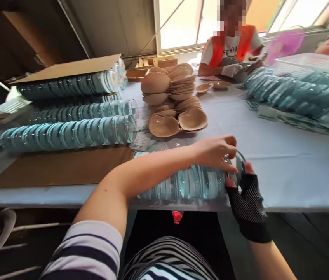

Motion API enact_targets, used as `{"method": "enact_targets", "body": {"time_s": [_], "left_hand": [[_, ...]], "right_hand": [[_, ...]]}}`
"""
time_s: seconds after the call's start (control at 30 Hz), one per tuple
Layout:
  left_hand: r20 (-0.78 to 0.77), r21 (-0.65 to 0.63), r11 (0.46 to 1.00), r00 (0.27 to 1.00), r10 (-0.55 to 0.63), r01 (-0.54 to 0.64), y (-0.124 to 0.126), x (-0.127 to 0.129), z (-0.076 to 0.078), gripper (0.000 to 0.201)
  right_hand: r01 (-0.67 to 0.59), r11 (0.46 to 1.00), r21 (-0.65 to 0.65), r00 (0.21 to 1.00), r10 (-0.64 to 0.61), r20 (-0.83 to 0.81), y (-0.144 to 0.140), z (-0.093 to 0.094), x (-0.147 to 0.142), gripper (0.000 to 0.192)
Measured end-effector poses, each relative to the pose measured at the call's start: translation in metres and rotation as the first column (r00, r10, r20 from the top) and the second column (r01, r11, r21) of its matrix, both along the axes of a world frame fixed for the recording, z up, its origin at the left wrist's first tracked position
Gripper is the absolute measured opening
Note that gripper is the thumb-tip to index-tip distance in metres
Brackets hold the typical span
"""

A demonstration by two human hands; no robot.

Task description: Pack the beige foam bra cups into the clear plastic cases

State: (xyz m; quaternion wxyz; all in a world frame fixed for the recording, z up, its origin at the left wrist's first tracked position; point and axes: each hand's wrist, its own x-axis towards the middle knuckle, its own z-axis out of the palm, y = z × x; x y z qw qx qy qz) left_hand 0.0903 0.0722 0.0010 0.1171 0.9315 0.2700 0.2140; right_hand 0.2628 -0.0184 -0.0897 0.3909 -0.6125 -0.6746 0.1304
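A row of clear bluish plastic shells [187, 182] lies on its side at the near edge of the pale blue table [292, 163]. My bare left hand [215, 151] reaches across and rests on top of the row's right end, fingers curled over it. My right hand [247, 194], in a black fingerless glove, presses against that same end from the right, thumb up on the outermost shell. Both hands grip the row between them.
Longer rows of the same shells [68, 134] lie at the left, some under a cardboard sheet [68, 68]. Tan moulded cups [171, 97] are piled mid-table. More shells [298, 95] fill the right. A person in an orange vest [231, 48] works opposite.
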Motion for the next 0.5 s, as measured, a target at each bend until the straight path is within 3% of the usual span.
{"method": "enact_targets", "body": {"time_s": [0.07,0.13,0.23,0.3,0.33,0.4,0.43,0.5], "left_hand": [[0.030,-0.038,0.999,0.999,0.015,-0.014,-0.002,-0.001,0.007,0.027],[0.046,-0.110,0.994,0.999,-0.022,0.027,-0.004,-0.012,0.025,0.027],[-0.022,-0.166,0.984,0.997,-0.068,0.063,-0.001,-0.066,0.058,0.016],[-0.101,-0.067,0.977,0.975,0.197,-0.204,0.004,-0.123,0.067,0.017],[-0.149,0.023,0.929,0.917,0.369,-0.370,0.005,-0.153,0.064,0.020],[-0.356,0.111,0.795,0.723,0.592,-0.597,0.005,-0.205,0.046,0.024],[-0.457,0.115,0.747,0.633,0.625,-0.654,0.004,-0.224,0.032,0.024],[-0.493,0.109,0.718,0.589,0.640,-0.688,0.001,-0.245,0.004,0.026]], "right_hand": [[0.022,0.999,0.034,1.000,-0.022,-0.006,0.000,-0.009,-0.007,0.079],[0.018,0.999,0.044,1.000,-0.018,-0.002,-0.004,-0.010,-0.007,0.076],[0.025,0.997,0.074,0.998,-0.021,-0.057,-0.009,0.005,0.005,0.070],[0.071,0.990,0.119,0.995,-0.062,-0.075,-0.003,0.027,0.016,0.064],[0.093,0.983,0.156,0.995,-0.088,-0.039,0.005,0.040,0.019,0.060],[0.061,0.963,0.261,0.990,-0.092,0.108,0.032,0.066,0.016,0.050],[-0.026,0.950,0.312,0.976,-0.044,0.215,0.052,0.079,0.009,0.045],[-0.315,0.872,0.375,0.911,0.166,0.377,0.102,0.099,-0.017,0.037]]}}
